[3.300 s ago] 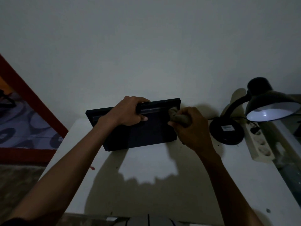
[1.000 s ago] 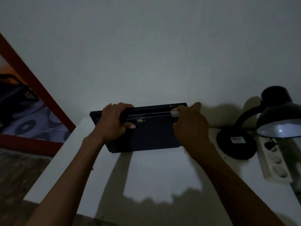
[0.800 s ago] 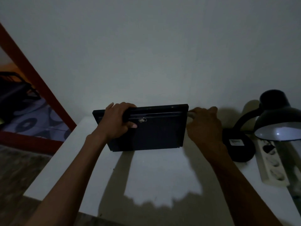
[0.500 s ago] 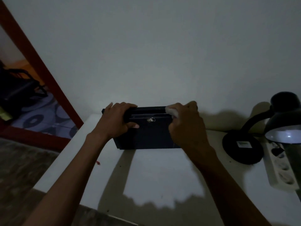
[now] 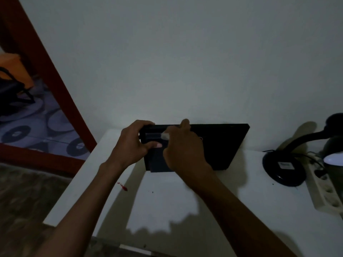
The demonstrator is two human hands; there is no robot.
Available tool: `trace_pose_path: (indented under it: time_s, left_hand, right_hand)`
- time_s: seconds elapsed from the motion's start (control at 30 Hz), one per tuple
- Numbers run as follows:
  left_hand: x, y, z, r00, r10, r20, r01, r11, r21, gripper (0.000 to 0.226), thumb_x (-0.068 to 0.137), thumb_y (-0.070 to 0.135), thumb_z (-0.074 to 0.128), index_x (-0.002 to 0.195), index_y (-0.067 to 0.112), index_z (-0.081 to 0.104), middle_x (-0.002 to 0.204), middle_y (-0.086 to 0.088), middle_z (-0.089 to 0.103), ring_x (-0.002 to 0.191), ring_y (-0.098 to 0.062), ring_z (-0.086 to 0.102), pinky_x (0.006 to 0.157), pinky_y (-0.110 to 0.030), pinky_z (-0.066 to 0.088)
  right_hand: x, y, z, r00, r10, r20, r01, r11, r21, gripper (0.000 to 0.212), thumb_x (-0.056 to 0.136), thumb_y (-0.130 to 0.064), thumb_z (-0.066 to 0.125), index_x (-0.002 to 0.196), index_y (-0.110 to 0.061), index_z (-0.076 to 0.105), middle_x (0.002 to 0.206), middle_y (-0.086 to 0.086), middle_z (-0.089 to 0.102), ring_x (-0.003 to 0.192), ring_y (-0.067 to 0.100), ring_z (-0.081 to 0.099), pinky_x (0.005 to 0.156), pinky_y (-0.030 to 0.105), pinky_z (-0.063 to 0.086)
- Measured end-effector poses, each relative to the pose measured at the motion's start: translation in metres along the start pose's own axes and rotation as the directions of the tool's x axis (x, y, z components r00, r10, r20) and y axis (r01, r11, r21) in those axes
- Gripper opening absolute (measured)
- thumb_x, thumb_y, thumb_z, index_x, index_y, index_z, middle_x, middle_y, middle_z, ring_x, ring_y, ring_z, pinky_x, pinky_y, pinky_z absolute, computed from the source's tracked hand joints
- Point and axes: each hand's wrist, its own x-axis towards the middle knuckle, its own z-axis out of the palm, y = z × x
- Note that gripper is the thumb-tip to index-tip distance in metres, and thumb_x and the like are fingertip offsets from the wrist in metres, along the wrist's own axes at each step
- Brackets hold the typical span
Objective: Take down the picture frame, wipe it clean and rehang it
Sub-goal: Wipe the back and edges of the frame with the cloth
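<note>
Dim, grainy view — lit lamp (image 5: 332, 160) at right throws shadows across table (image 5: 259, 201).

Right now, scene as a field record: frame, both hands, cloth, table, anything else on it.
frame: dark picture frame, off the wall, standing on its lower edge on the table, back side toward the camera
left hand: left hand grips the frame's upper left corner, thumb on the back
right hand: right hand pinches the cloth against the frame's back near the top edge
cloth: small pale wad, mostly hidden by the hand
table: white table, against the wall
other: black desk lamp, lit; white power strip; small red mark
</note>
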Motion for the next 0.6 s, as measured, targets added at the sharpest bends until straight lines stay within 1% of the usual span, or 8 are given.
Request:
trace_pose_path:
  time_s: [0.07, 0.13, 0.23, 0.27, 0.37, 0.43, 0.5, 0.6]
  left_hand:
    - [0.001, -0.001, -0.002, 1.000, 0.026, 0.011, -0.026, 1.000, -0.003, 0.061, 0.067, 0.037, 0.087, 0.119, 0.021, 0.061, 0.112, 0.011, 0.061, 0.103, -0.008, 0.059, 0.090, -0.033, 0.055]
    - [0.002, -0.001, -0.005, 0.999, 0.037, 0.028, -0.037, 0.999, -0.008, 0.058, 0.066, 0.038, 0.083, 0.117, 0.020, 0.062, 0.111, 0.007, 0.064, 0.101, -0.011, 0.060, 0.088, -0.033, 0.055]
    - [0.004, -0.002, -0.007, 0.996, 0.077, 0.036, -0.078, 0.997, 0.002, 0.050, 0.070, 0.019, 0.083, 0.116, 0.017, 0.063, 0.110, 0.003, 0.065, 0.098, -0.012, 0.060, 0.087, -0.038, 0.057]
    - [0.005, -0.003, -0.007, 0.995, 0.088, 0.036, -0.088, 0.996, 0.004, 0.049, 0.070, 0.018, 0.082, 0.115, 0.016, 0.063, 0.109, 0.002, 0.065, 0.097, -0.012, 0.060, 0.087, -0.037, 0.056]
    - [0.007, -0.004, -0.009, 0.995, 0.086, 0.052, -0.085, 0.996, -0.011, 0.050, 0.065, 0.038, 0.071, 0.111, 0.019, 0.064, 0.104, 0.005, 0.065, 0.093, -0.007, 0.058, 0.080, -0.023, 0.052]
    - [0.010, -0.007, -0.010, 0.994, 0.080, 0.068, -0.080, 0.997, -0.004, 0.051, 0.064, 0.047, 0.074, 0.108, 0.025, 0.063, 0.100, 0.012, 0.063, 0.089, -0.001, 0.055, 0.076, -0.015, 0.047]
    - [0.014, -0.011, -0.010, 0.995, 0.064, 0.079, -0.064, 0.998, -0.001, 0.052, 0.064, 0.044, 0.084, 0.109, 0.029, 0.062, 0.098, 0.018, 0.060, 0.088, 0.000, 0.055, 0.073, -0.014, 0.046]
    - [0.018, -0.013, -0.009, 0.996, 0.043, 0.082, -0.043, 0.999, -0.004, 0.055, 0.064, 0.040, 0.089, 0.110, 0.031, 0.061, 0.099, 0.021, 0.058, 0.091, -0.001, 0.054, 0.072, -0.013, 0.042]
  right_hand:
    - [0.002, -0.010, 0.011, 1.000, -0.007, -0.019, 0.007, 1.000, -0.024, 0.038, 0.089, -0.025, 0.065, 0.125, -0.016, 0.055, 0.133, 0.012, 0.036, 0.101, 0.027, 0.057, 0.086, 0.034, 0.052]
    - [0.003, -0.019, 0.021, 0.999, -0.017, -0.038, 0.016, 0.999, -0.028, 0.039, 0.088, -0.024, 0.065, 0.124, -0.016, 0.053, 0.133, 0.012, 0.035, 0.102, 0.027, 0.056, 0.082, 0.032, 0.050]
    - [0.004, -0.030, 0.031, 0.997, 0.007, -0.076, -0.010, 0.999, -0.042, 0.034, 0.089, -0.019, 0.063, 0.121, -0.013, 0.053, 0.137, 0.014, 0.034, 0.106, 0.029, 0.054, 0.082, 0.033, 0.048]
    - [0.005, -0.032, 0.033, 0.996, 0.025, -0.087, -0.029, 0.998, -0.047, 0.032, 0.089, -0.018, 0.062, 0.120, -0.013, 0.053, 0.138, 0.015, 0.034, 0.107, 0.030, 0.054, 0.081, 0.033, 0.048]
    - [0.006, -0.029, 0.033, 0.989, 0.066, -0.129, -0.077, 0.993, -0.087, 0.025, 0.092, -0.020, 0.057, 0.116, -0.013, 0.057, 0.138, 0.015, 0.035, 0.106, 0.030, 0.055, 0.076, 0.032, 0.043]
    - [0.006, -0.014, 0.024, 0.984, 0.101, -0.149, -0.121, 0.984, -0.130, 0.025, 0.096, -0.023, 0.054, 0.118, -0.015, 0.059, 0.136, 0.014, 0.037, 0.104, 0.030, 0.055, 0.077, 0.032, 0.043]
    - [0.005, 0.008, 0.011, 0.973, 0.166, -0.158, -0.191, 0.969, -0.158, 0.027, 0.097, -0.024, 0.052, 0.121, -0.016, 0.060, 0.136, 0.014, 0.037, 0.103, 0.030, 0.055, 0.079, 0.035, 0.048]
    - [0.004, 0.029, -0.006, 0.958, 0.249, -0.139, -0.273, 0.943, -0.190, 0.029, 0.095, -0.022, 0.055, 0.123, -0.014, 0.060, 0.136, 0.014, 0.037, 0.101, 0.029, 0.058, 0.079, 0.032, 0.049]
